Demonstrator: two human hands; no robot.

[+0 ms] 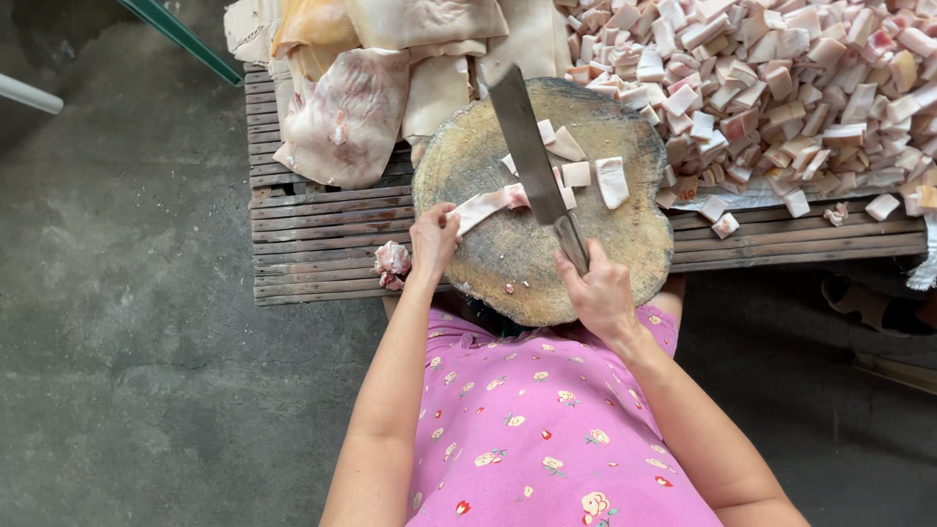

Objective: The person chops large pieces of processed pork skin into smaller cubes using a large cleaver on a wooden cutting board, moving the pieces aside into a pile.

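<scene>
The step in hand is cutting a strip of pork fat into cubes on a round wooden chopping block. The strip lies across the middle of the block, and the cleaver crosses its right end. To do this well, the blade should fall square to the strip, with the holding fingertips kept well back from the edge — the strip is slippery and could slide under pressure.

The left hand presses down on the left end of the strip; its fingers are curled, closed on the meat. The right hand is wrapped fully round the cleaver's handle — a closed, firm grip.

Cut cubes lie on the block just right of the blade. A large heap of cubes covers the slatted surface beyond, and uncut slabs rest at upper left.
</scene>
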